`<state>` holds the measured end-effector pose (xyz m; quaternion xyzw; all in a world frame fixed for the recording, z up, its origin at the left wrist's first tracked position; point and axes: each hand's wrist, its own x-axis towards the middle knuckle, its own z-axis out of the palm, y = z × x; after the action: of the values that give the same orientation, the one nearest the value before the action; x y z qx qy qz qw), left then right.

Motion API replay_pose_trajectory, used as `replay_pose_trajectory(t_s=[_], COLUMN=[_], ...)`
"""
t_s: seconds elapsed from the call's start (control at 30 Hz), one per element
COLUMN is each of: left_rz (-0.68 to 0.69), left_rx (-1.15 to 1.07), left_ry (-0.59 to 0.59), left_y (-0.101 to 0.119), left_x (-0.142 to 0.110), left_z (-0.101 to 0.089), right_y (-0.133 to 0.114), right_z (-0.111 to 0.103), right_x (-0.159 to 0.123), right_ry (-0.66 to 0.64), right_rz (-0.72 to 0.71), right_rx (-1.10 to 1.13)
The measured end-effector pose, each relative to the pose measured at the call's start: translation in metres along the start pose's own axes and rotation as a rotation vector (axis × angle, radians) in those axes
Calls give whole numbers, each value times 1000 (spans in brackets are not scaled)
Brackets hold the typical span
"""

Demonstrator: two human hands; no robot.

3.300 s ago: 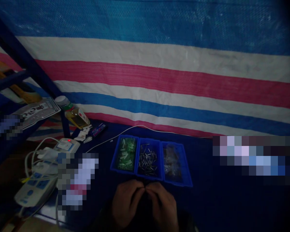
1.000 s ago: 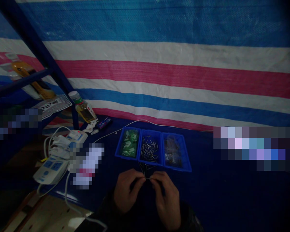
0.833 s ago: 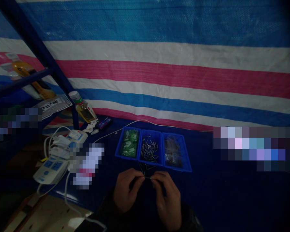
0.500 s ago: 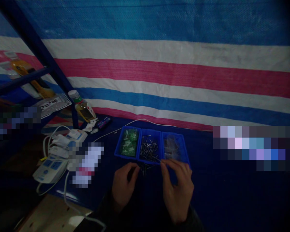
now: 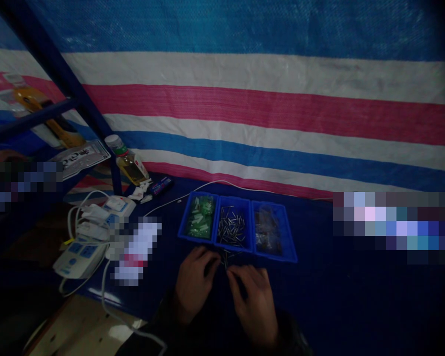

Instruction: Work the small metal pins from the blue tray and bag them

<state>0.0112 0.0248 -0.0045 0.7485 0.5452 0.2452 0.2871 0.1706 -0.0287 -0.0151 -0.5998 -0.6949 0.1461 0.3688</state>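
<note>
My left hand (image 5: 196, 284) is curled on the dark blue table in front of the bins, thumb and fingertips pinched. Opposite it, my right hand (image 5: 254, 301) has its thumb and index finger pressed together. Anything inside either pinch is too small or dark to make out. Between the fingertips lie loose slim metal pieces (image 5: 227, 258), partly hidden by the hands. Just beyond, the middle blue bin (image 5: 233, 199) holds many similar thin metal pieces (image 5: 232, 227). Its left neighbour contains green-looking small packets (image 5: 200, 217); the right one contains clear plastic bags (image 5: 267, 230).
White power strips (image 5: 77, 254) with tangled cables lie at the left, near a blurred-out bright patch (image 5: 139, 252). A bottle of yellow liquid (image 5: 131, 165) stands behind them beside a blue metal frame (image 5: 92, 111). A striped tarp (image 5: 263, 109) hangs at the back.
My right hand has moved left and toward me, from the front edge of the bins to the loose metal pieces by my left hand. The left hand has hardly shifted.
</note>
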Motion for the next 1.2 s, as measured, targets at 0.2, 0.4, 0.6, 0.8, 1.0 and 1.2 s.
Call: replay_pose_trajectory(t_s=[0.2, 0.4, 0.6, 0.8, 1.0, 1.2], left_rz=[20, 51, 97, 85, 103, 135], left_rx=[18, -21, -98, -186, -212, -218], left_ry=[15, 51, 42, -26, -9, -31], left_y=[0, 1, 4, 9, 12, 15], left_x=[-1, -1, -1, -1, -2, -2], left_z=[1, -1, -4, -6, -8, -8], right_y=[3, 3, 1, 0, 1, 0], right_z=[0, 2, 0, -2, -2, -2], right_x=[5, 5, 6, 3, 2, 3], right_ry=[-8, 2, -28, 34, 79, 74], right_rz=[64, 67, 40, 91, 94, 59], right_rx=[-32, -28, 14, 85, 124, 134])
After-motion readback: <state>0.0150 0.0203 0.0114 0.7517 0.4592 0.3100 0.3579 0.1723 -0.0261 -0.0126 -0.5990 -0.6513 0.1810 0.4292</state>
